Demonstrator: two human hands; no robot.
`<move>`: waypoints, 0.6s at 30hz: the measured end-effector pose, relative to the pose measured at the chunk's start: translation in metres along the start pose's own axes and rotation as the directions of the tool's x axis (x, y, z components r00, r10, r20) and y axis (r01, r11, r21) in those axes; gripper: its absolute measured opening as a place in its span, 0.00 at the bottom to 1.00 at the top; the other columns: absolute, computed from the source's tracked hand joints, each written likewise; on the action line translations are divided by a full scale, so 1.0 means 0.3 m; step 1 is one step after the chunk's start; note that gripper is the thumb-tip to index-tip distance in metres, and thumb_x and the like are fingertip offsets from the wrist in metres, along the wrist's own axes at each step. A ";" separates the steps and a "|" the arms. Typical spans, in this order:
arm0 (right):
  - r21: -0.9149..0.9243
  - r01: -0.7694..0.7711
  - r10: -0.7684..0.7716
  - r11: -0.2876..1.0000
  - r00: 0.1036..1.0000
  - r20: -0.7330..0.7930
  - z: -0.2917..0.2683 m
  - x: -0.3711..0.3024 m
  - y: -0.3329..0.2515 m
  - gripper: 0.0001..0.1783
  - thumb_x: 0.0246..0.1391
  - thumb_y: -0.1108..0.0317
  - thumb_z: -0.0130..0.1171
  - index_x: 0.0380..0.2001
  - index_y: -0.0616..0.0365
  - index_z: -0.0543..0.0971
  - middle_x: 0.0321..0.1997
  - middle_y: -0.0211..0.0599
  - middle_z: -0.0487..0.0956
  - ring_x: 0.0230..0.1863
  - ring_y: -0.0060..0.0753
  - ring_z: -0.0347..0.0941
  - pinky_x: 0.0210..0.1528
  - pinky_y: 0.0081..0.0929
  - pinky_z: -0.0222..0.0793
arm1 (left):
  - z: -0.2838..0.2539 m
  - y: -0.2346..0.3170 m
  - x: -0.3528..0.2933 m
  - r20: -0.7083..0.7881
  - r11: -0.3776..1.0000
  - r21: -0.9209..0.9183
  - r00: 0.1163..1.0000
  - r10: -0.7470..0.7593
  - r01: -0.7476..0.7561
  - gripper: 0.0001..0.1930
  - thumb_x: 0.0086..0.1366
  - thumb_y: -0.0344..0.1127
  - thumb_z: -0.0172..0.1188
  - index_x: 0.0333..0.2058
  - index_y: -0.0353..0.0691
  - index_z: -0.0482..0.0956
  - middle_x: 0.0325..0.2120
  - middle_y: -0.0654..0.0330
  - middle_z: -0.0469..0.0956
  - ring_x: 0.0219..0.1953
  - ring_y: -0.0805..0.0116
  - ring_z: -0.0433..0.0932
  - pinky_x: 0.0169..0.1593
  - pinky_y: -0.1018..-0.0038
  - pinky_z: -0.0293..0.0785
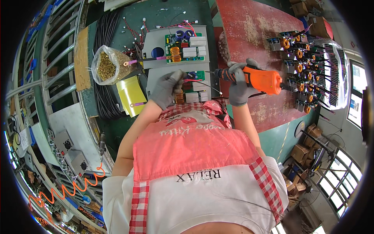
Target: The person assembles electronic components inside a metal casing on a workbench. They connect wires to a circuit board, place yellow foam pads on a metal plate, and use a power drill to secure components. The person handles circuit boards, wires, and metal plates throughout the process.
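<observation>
My right hand [239, 87], in a grey glove, is wrapped round an orange and black power screwdriver [263, 80]. Its bit points left, toward a green circuit board [199, 75] with a copper coil and white blocks, lying on a light sheet close to my apron. Over the left part of that board, my gloved left hand [167, 89] has its fingertips pinched together; whatever is between them is too small to make out. Red and black wires [200, 82] run out beside those fingers. Farther off, a second circuit board [186, 48] lies on another light sheet, with a black cable reaching left from it.
Left of the boards stand a plastic bag of brass-coloured fasteners [107, 67], a yellow sheet [131, 95] and a bundle of black cables [103, 39]. Small wire leads [136, 33] lie at the back. Several assembled boards [300, 66] crowd the red-topped table [253, 35] on the right.
</observation>
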State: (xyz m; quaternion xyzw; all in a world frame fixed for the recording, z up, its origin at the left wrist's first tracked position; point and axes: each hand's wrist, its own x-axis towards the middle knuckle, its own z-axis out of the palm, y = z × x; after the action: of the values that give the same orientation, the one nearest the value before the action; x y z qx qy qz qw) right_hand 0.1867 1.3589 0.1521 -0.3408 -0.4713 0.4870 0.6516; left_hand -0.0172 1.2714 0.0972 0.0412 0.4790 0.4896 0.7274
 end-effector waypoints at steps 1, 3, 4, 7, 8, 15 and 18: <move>-0.013 -0.001 0.001 1.000 1.000 -0.004 -0.004 -0.002 0.008 0.24 0.47 0.84 0.52 0.49 0.64 0.61 0.27 0.35 0.75 0.29 0.29 0.73 0.47 0.41 0.72 | -0.016 0.003 0.004 -0.025 0.999 -0.033 0.999 0.036 -0.037 0.14 0.66 0.41 0.56 0.40 0.35 0.77 0.22 0.67 0.73 0.21 0.81 0.66 0.24 0.85 0.62; -0.040 -0.004 0.004 0.999 1.000 -0.012 -0.009 -0.004 0.017 0.24 0.47 0.84 0.52 0.49 0.64 0.61 0.27 0.35 0.75 0.29 0.29 0.73 0.47 0.41 0.72 | -0.047 0.003 0.015 -0.069 0.991 -0.106 0.995 0.072 -0.079 0.12 0.66 0.37 0.56 0.42 0.33 0.77 0.24 0.65 0.74 0.22 0.80 0.68 0.24 0.85 0.65; -0.056 -0.005 0.003 0.998 0.999 -0.032 -0.002 -0.005 0.017 0.24 0.46 0.83 0.51 0.48 0.64 0.62 0.27 0.36 0.74 0.29 0.30 0.73 0.47 0.42 0.73 | -0.062 0.001 0.023 -0.087 0.985 -0.147 0.994 0.074 -0.086 0.12 0.66 0.35 0.57 0.42 0.33 0.77 0.24 0.65 0.74 0.22 0.79 0.68 0.24 0.84 0.66; -0.105 -0.030 0.023 0.994 0.997 -0.074 0.023 -0.012 0.013 0.23 0.44 0.81 0.50 0.47 0.65 0.63 0.26 0.38 0.74 0.29 0.32 0.74 0.46 0.44 0.73 | -0.086 -0.006 0.032 -0.115 0.977 -0.190 0.990 0.077 -0.098 0.10 0.65 0.31 0.57 0.42 0.31 0.77 0.26 0.63 0.75 0.24 0.78 0.70 0.25 0.84 0.69; -0.122 -0.054 0.045 0.991 0.996 -0.076 0.024 -0.016 0.012 0.22 0.44 0.81 0.50 0.46 0.65 0.63 0.26 0.38 0.74 0.29 0.32 0.73 0.45 0.43 0.73 | -0.092 -0.008 0.034 -0.121 0.976 -0.193 0.990 0.078 -0.100 0.10 0.65 0.30 0.56 0.42 0.30 0.77 0.27 0.62 0.75 0.25 0.78 0.71 0.26 0.84 0.70; 0.007 -0.061 0.050 0.998 0.870 0.490 -0.054 -0.025 0.091 0.21 0.44 0.86 0.54 0.43 0.61 0.68 0.29 0.34 0.76 0.34 0.29 0.76 0.41 0.28 0.74 | -0.125 -0.042 0.065 -0.088 0.972 -0.214 0.993 0.084 -0.101 0.10 0.65 0.27 0.54 0.43 0.29 0.75 0.31 0.59 0.76 0.27 0.75 0.73 0.32 0.82 0.74; -0.022 -0.196 0.181 0.980 0.846 0.502 -0.015 -0.025 0.094 0.18 0.41 0.84 0.58 0.38 0.61 0.71 0.28 0.30 0.76 0.33 0.21 0.75 0.38 0.20 0.73 | -0.159 -0.057 0.094 -0.095 0.983 -0.147 0.991 0.096 -0.110 0.09 0.65 0.29 0.55 0.40 0.31 0.76 0.30 0.61 0.75 0.26 0.76 0.72 0.30 0.83 0.72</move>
State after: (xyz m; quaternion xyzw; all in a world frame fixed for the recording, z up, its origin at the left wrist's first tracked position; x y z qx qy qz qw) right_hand 0.1814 1.3600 0.1230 -0.2374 -0.5813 0.6272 0.4609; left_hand -0.0389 1.2643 0.0439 -0.0111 0.4689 0.5630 0.6805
